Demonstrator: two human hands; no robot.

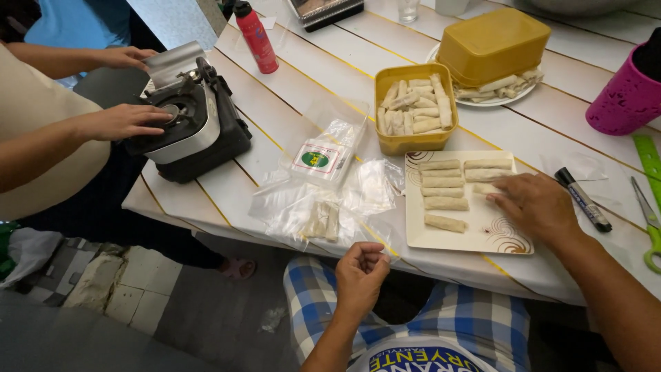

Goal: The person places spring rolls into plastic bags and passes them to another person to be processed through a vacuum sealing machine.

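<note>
At centre of table, right hand (533,204) resting palm-down on the right edge of the plate (482,238), fingers loosely spread and pointing toward nine o'clock, fingertips touching or just over the nearest roll (486,188); nothing clearly gripped, hard to tell if one is pinched underneath. Rolls all lying with long axes running nine-to-three, so straight out along the line of the fingers; two short columns on the plate, one loner (445,222) lower down toward seven o'clock of the hand. Right hand far nearer to them than the left. Left hand (359,274) down at the table's near edge, curled into a loose fist, apparently empty, just below a crinkled clear bag (323,213) with a couple of rolls inside. Pale, matte, soft-looking wrappers on the rolls; plate square, glossy white with brown swirls. At twelve o'clock of the plate, a yellow plastic tub (415,141) heaped with more rolls. At three o'clock, black marker (582,199), then green scissors (647,227). Far over at nine o'clock, another person's hands (120,122) on a black portable stove (200,131).
</note>
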